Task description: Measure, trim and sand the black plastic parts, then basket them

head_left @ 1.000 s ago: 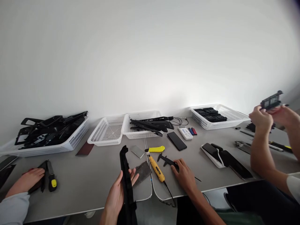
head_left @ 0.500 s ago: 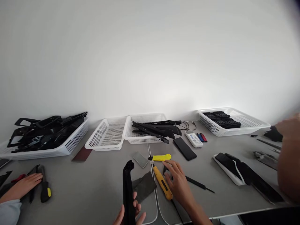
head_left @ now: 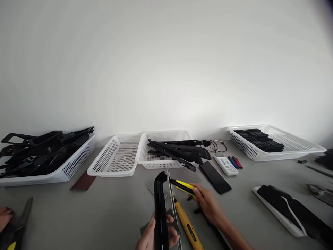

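My left hand (head_left: pixel 147 239) grips a long black plastic trim piece (head_left: pixel 160 211), held upright with its hooked end at the top. In my right hand (head_left: pixel 209 205) is a yellow utility knife (head_left: pixel 184 186), pointing left towards the trim piece's top; from here I cannot tell whether they touch. Below the knife lies a yellow-handled corded tool (head_left: pixel 187 225). A dark, flat piece (head_left: pixel 173 227) shows partly behind my left fingers. Under my right wrist, a thin black tool (head_left: pixel 218 234) is partly covered.
White baskets stand along the wall: one heaped with black parts (head_left: pixel 78 159), a bare one (head_left: pixel 111 172), one with long black pieces (head_left: pixel 142 158), one with stacked black parts (head_left: pixel 296 152). A phone (head_left: pixel 215 177) lies right. Another person's hand (head_left: pixel 4 218) is far left.
My right hand has picked up the utility knife from the table. My left hand has moved right with the trim piece. The view has shifted, and the person's arm at right is gone from it.
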